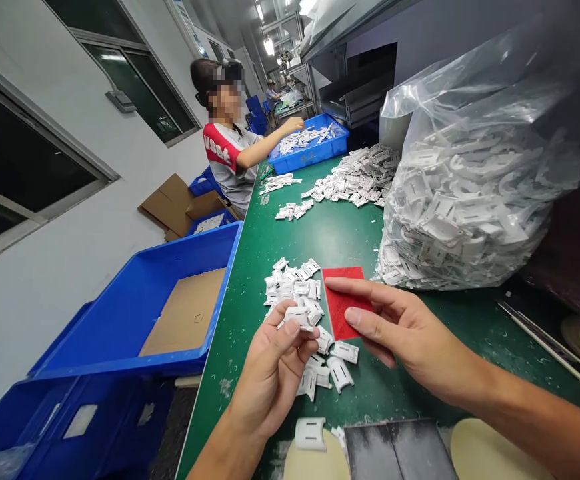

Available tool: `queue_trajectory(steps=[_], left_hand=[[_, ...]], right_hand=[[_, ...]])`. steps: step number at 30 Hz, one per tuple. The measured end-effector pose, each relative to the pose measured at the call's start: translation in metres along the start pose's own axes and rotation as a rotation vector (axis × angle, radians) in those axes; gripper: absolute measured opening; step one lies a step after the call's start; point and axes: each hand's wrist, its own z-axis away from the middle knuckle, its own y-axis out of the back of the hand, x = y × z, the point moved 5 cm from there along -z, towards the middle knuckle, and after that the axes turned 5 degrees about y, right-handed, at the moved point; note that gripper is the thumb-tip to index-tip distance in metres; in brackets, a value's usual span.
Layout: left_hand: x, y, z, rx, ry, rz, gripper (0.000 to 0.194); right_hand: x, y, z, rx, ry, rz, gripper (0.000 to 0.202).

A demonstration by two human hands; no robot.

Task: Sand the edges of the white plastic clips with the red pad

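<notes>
Head view: your left hand (275, 363), pinching one white plastic part (299, 319); your right hand (405, 327) (just beside), gripping a red rectangular pad (347, 303).

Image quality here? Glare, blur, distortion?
Head view: glare streaks on the bag; ceiling lamp blown out; far right murky; wide-angle look, wall slanting; co-worker's face pixelated; left hand and right hand reasonably sharp.

Factory workshop; long green workbench (340, 240); bagged white plastic parts (450, 220).
</notes>
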Motion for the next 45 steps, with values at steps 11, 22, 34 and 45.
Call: queue_trajectory(steps=[11,22,34,45], left_hand=[[-0.007,0.001,0.002,-0.039,0.087,0.044,0.032],[0.018,-0.005,0.024,0.05,-0.764,-0.766,0.025],[0.014,-0.006,0.038,0.12,-1.176,-0.989,0.043],[0.01,-0.005,0.033,0.054,-0.945,-0.975,0.036]], right_hand=[[0.0,-0.006,0.002,-0.05,0.015,-0.107,0.032],[0.0,-0.004,0.001,0.001,-0.067,-0.336,0.036],[0.002,-0.008,0.003,0.07,-0.085,-0.386,0.011],[0.0,-0.003,0.002,0.008,0.014,-0.1,0.024]])
